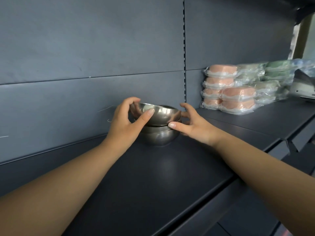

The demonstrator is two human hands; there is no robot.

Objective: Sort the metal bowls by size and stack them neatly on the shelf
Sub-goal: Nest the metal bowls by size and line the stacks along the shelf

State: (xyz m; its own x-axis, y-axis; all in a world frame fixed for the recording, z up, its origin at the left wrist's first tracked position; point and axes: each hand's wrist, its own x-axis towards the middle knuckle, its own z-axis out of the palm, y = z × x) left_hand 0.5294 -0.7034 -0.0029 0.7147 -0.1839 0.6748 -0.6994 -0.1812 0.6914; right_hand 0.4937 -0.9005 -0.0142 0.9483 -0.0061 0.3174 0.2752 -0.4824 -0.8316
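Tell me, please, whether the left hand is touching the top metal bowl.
Touching. The head view shows the left hand gripping the top bowl, thumb on its side, fingers curled over its rim.

Dim, even light on the dark shelf (170, 176), with a soft pale sheen at frame centre. Brighter daylight enters at the upper right. The wrapped packs (238, 89) on the right are smeared and blurred; straight lines bow toward the edges.

Looking like a shop: long dark shelf (170, 176), slotted back wall (85, 48), wrapped packs (238, 89) sitting at two o'clock.
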